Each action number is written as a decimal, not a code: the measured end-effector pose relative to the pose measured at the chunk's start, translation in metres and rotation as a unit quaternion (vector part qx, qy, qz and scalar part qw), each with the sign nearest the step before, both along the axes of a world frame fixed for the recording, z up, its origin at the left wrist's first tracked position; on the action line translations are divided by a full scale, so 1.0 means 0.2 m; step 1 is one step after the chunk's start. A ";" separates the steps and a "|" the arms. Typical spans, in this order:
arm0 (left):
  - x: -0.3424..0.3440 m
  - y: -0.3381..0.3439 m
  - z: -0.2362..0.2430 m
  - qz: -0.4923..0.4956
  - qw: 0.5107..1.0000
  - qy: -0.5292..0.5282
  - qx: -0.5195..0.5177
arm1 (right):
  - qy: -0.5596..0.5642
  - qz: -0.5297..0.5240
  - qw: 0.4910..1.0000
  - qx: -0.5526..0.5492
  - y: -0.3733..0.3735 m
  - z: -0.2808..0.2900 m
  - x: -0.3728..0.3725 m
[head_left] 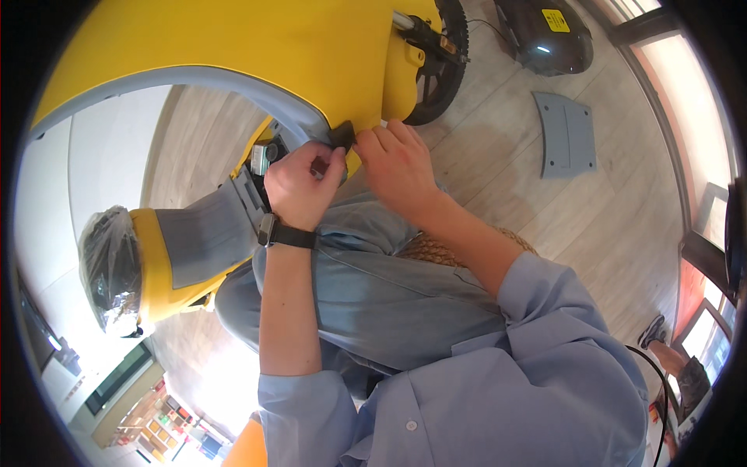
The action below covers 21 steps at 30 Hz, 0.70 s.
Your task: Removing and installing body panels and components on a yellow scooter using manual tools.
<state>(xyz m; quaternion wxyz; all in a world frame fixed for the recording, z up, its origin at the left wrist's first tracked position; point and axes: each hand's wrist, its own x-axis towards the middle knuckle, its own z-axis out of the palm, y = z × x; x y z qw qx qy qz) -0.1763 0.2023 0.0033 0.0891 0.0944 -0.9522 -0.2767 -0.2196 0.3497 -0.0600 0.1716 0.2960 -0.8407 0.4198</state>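
Note:
In front of me stands a yellow scooter (257, 35) with a curved grey trim (233, 79) along its body panel. My left hand (299, 180), wearing a black watch (268, 229), pinches a small dark piece (341, 134) between thumb and finger, close to the lower end of the trim. What that dark piece is cannot be made out. Just to its right, my right hand (398, 167) has its fingers curled against the lower edge of the yellow panel. Something small and pale shows at those fingertips, but what they grip is hidden.
The scooter's grey footboard (206, 241) and plastic-wrapped end (109, 265) lie to the left; its black wheel (447, 78) is at the top. On the wooden floor to the right rest a loose grey panel (566, 135) and a black device (548, 39) with a cable. Another person's foot (654, 331) shows at far right.

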 end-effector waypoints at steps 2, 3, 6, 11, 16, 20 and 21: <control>-0.01 0.00 0.00 -0.004 0.999 -0.029 0.017 | -0.026 0.007 1.000 -0.012 0.00 -0.01 0.00; -0.01 0.00 0.00 -0.005 0.999 -0.029 0.016 | -0.026 0.007 1.000 -0.013 -0.01 -0.01 0.01; 0.00 0.00 0.01 -0.020 0.999 -0.038 -0.008 | -0.247 0.008 0.969 -0.008 -0.03 0.03 0.02; 0.00 -0.02 0.02 -0.005 0.999 -0.040 -0.030 | -0.687 0.119 0.674 -0.245 -0.01 0.16 -0.06; 0.00 -0.02 0.01 -0.006 0.998 -0.030 -0.059 | -0.507 0.064 0.843 -0.170 -0.05 0.07 0.06; 0.00 -0.03 0.01 0.003 0.998 -0.021 -0.052 | -0.308 0.038 0.949 -0.059 0.00 0.05 0.03; 0.00 -0.03 0.00 0.002 0.999 -0.021 -0.049 | -0.308 0.037 0.949 -0.056 0.01 0.05 0.02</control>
